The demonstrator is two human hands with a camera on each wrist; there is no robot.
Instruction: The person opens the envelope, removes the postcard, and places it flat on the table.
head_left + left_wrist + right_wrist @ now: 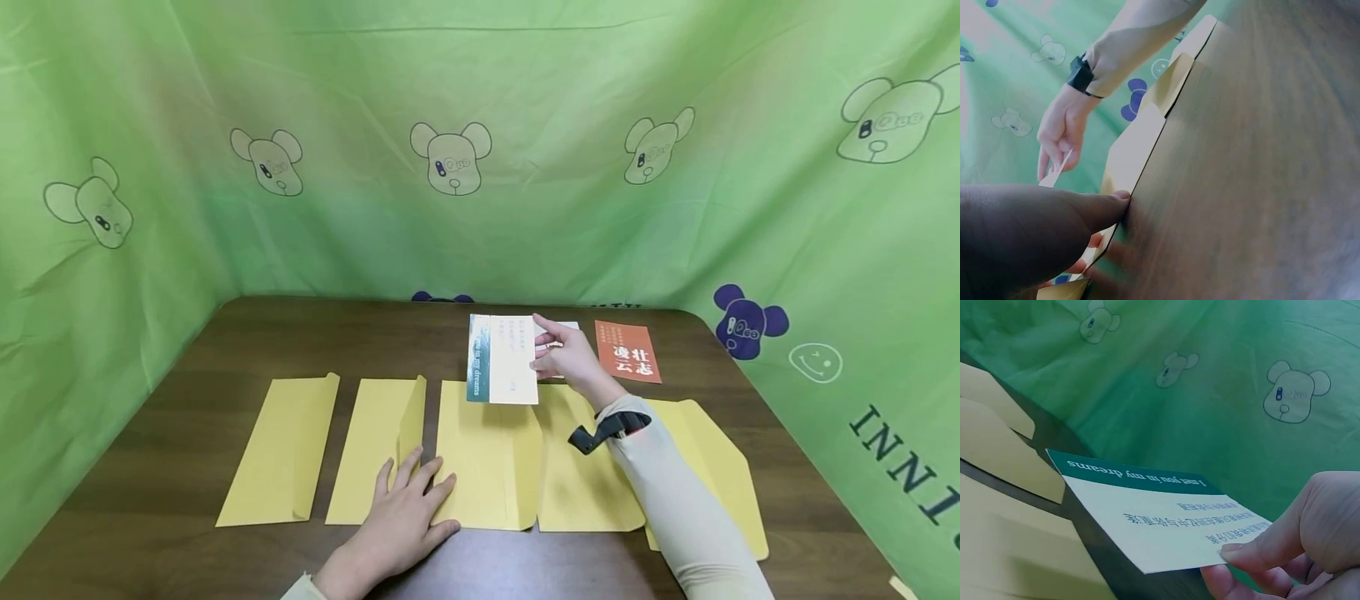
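Note:
Between thumb and fingers my right hand (566,354) pinches a white card (513,358) with a teal printed band, raised above the far side of the middle yellow envelope (476,467). The right wrist view shows the same card (1154,519) tilted, its edge held at the thumb (1260,547). My left hand (401,517) rests with spread fingers on the near part of the second envelope (367,442) from the left and the left edge of the middle one. In the left wrist view its thumb (1107,209) lies along an envelope edge.
More yellow envelopes lie in the row: one at far left (277,450), one right of the middle (588,492), one at far right (720,475). A red card (628,352) lies at the back right. Another pale card (566,326) is partly behind my right hand. Green cloth surrounds the brown table (180,400).

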